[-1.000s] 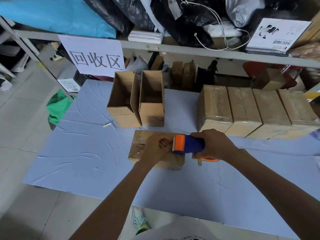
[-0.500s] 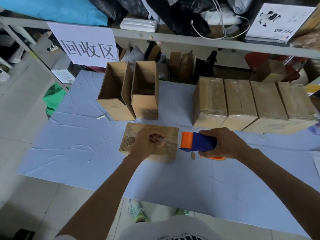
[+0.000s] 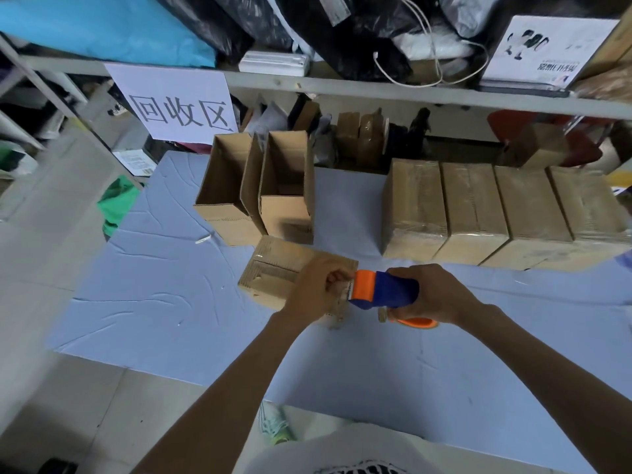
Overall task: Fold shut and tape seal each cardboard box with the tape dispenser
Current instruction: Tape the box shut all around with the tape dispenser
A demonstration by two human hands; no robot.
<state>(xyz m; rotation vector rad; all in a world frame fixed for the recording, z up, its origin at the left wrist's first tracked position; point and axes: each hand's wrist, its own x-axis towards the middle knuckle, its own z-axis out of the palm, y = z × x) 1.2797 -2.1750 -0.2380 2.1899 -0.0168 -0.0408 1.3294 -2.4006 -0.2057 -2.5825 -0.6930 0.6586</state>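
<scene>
Gripping tape dispenser point(image 3: 383, 290) with right hand point(image 3: 436, 292), left hand point(image 3: 318, 290) fingers point(image 3: 337, 278) curled atop cardboard box point(image 3: 273, 271), hold unclear

Two open boxes point(image 3: 256, 193) stand just behind the worked box point(image 3: 273, 271); a sealed row point(image 3: 496, 213) crowds far right; open table point(image 3: 154, 295) lies left and near

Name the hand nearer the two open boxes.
Left. The left hand sits just in front of the open boxes; the right hand, gripping the tape dispenser, is farther right.
</scene>
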